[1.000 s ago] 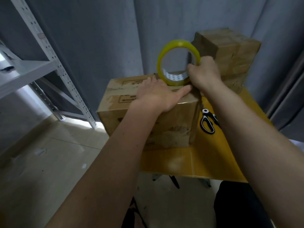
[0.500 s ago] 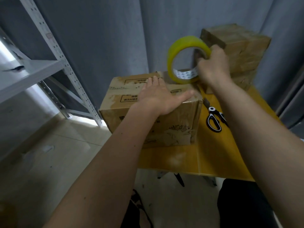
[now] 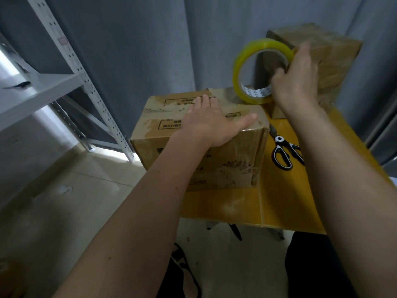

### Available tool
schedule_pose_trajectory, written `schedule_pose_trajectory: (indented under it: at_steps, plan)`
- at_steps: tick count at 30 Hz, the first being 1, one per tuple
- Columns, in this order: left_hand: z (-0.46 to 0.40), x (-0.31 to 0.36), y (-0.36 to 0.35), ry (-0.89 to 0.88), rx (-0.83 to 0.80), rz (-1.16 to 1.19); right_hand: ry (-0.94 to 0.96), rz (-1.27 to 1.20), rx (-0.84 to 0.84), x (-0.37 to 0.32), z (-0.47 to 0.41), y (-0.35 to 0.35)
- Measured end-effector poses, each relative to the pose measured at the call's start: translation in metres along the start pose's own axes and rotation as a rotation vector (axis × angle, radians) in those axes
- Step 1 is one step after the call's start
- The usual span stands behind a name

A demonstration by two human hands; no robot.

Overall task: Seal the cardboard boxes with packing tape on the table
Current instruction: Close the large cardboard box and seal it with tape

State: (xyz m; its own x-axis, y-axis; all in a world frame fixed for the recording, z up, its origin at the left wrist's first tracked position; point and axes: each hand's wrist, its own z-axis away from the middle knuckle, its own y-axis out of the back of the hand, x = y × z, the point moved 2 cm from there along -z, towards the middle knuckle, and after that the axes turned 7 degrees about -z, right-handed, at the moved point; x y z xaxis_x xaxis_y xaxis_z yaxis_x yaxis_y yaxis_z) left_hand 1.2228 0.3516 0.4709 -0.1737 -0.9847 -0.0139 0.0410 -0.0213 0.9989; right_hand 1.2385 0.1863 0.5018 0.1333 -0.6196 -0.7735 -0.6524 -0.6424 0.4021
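From the head view, we've got our left hand (image 3: pixel 211 123) flat, fingers straight, pressing on top of the box (image 3: pixel 199 147) at the table's (image 3: pixel 285 203) left edge. Our right hand (image 3: pixel 297 79) grips the tape roll (image 3: pixel 249 67), held upright just past the box's far right corner. Whether a strip runs down to the lid, we can't tell. Scissors (image 3: pixel 284 150) lie on the table beside the box, untouched. A second box (image 3: pixel 335 59) sits behind the roll. By our reckoning we're mid-strip: cutting and smoothing remain.
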Motion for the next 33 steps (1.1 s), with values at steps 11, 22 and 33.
schedule_pose_trajectory:
  at_steps: [11, 22, 33]
  plan:
    - [-0.008, 0.007, -0.001, -0.051, 0.007, -0.025, -0.371, -0.540, -0.223, 0.009, 0.024, -0.024]
    - [-0.007, 0.017, 0.001, -0.113, -0.016, 0.019, -0.178, -0.183, -0.160, 0.013, 0.003, -0.014]
    - [-0.003, 0.019, -0.003, -0.123, -0.015, 0.016, -0.519, -0.872, -0.094, 0.053, 0.013, -0.009]
